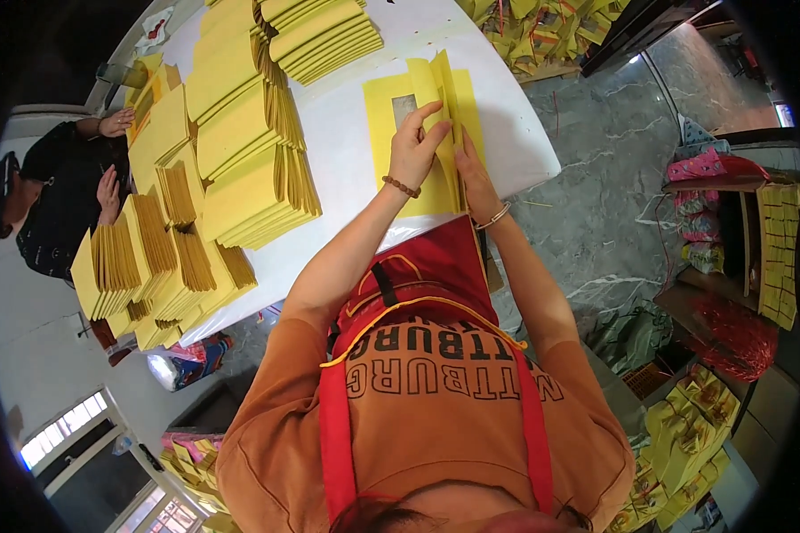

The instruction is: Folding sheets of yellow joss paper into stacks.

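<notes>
Yellow paper (382, 115) lies spread on the white table in front of me, with a greyish rectangular patch near its middle. Part of it stands up in a fold (439, 80) between my hands. My left hand (412, 149), with a beaded bracelet at the wrist, holds the fold from the left, index finger and thumb curved toward it. On the other side, my right hand (478, 185), wearing a bangle, grips the lower part of the upright paper. Some of its fingers are hidden. Tall piles of folded yellow paper (249, 169) stand left of my hands.
The white table (338, 178) has a rounded corner to my right. Across it, at the left, a person in black (71, 186) has both hands by the smaller yellow bundles (120, 266). More yellow paper lies heaped beyond the table (542, 35) and on the floor side (684, 435).
</notes>
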`<action>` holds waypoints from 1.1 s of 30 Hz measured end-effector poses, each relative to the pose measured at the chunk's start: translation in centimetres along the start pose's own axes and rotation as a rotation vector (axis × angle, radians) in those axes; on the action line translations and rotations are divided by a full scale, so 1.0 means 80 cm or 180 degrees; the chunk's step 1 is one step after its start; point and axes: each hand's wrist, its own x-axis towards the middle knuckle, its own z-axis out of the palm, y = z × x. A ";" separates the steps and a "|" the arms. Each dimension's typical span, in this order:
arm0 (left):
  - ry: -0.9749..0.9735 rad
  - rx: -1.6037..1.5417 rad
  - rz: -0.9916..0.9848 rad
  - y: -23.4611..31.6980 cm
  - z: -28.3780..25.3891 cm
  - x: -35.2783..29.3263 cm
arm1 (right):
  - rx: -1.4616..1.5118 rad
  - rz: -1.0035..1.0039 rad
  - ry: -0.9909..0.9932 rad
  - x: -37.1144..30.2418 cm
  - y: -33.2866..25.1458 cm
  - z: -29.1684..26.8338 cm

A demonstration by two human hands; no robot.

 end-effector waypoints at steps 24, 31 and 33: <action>0.0006 0.0361 0.0381 0.003 -0.001 0.001 | -0.0284 0.0029 -0.0029 -0.004 -0.007 0.000; 0.0316 -0.0172 0.0168 0.004 0.002 -0.003 | -0.0065 -0.0010 -0.0098 -0.002 -0.009 0.000; 0.0521 -0.0221 0.0525 0.014 0.013 -0.002 | -0.0141 -0.0008 -0.0078 -0.004 -0.011 0.003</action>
